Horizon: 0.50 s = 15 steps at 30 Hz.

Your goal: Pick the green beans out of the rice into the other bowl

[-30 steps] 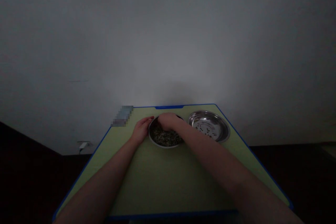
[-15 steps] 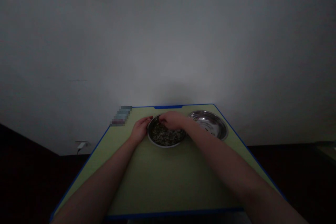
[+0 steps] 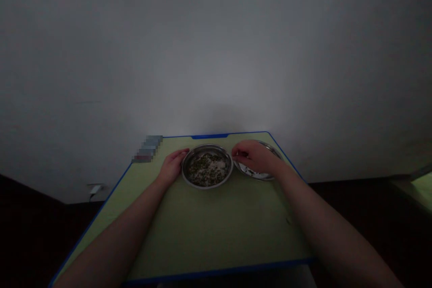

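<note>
So the left hand [image 3: 171, 166] was parked against the left side of a round stainless steel bowl [image 3: 207, 187], fingers at the rim. They looked loosely bent, but I couldn't tell if they really had a grip on it or were just resting there. That bowl sat flat on the pale green table [image 3: 216, 229], toward the far end, and had a layer of mixed grains [image 3: 209, 168] in it, pale bits with darker and greenish ones all through.

The right hand [image 3: 253, 156] was over the left part of a second steel bowl [image 3: 245, 170], just to the right of the first one. Fingers were curled in with the tips close together, pinch style, near the gap between the two bowls. Too dark to tell if anything was between them, sorry. A few dark bits [image 3: 251, 173] lay in that second bowl, and the hand and wrist covered a good chunk of it.

The table had a blue edge [image 3: 209, 136] and stood up against a plain grey wall [image 3: 216, 54]. Off to the left, a white plug [image 3: 96, 188] was in the wall, low down.
</note>
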### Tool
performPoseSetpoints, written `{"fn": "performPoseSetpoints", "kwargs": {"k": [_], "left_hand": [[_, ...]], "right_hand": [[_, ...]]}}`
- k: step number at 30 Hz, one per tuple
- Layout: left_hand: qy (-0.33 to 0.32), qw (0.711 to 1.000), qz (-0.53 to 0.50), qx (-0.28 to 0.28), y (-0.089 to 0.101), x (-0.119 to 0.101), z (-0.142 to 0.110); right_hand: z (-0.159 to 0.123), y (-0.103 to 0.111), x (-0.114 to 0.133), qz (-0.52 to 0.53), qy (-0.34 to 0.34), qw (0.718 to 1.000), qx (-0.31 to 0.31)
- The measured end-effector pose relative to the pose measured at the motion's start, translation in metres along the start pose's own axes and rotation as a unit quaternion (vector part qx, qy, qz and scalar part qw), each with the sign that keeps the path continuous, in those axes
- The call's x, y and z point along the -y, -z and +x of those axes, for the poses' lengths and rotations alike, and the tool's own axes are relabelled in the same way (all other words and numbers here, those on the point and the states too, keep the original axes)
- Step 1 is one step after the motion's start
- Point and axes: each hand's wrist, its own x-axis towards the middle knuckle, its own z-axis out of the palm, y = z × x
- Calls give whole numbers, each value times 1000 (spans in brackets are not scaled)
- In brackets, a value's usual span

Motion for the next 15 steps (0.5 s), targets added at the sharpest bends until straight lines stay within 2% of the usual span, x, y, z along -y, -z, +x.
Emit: {"fn": "performPoseSetpoints", "kwargs": {"k": [8, 12, 15], "left_hand": [[-4, 1000, 25, -1, 4, 0, -1], [-7, 999, 37, -2, 4, -2, -2], [-3, 1000, 31, -3, 4, -1, -1]], "right_hand": [[-28, 5, -33, 7, -94, 995, -13], [-35, 11, -48, -42, -123, 992, 7], [-36, 12, -55, -78, -121, 989, 43]]}}
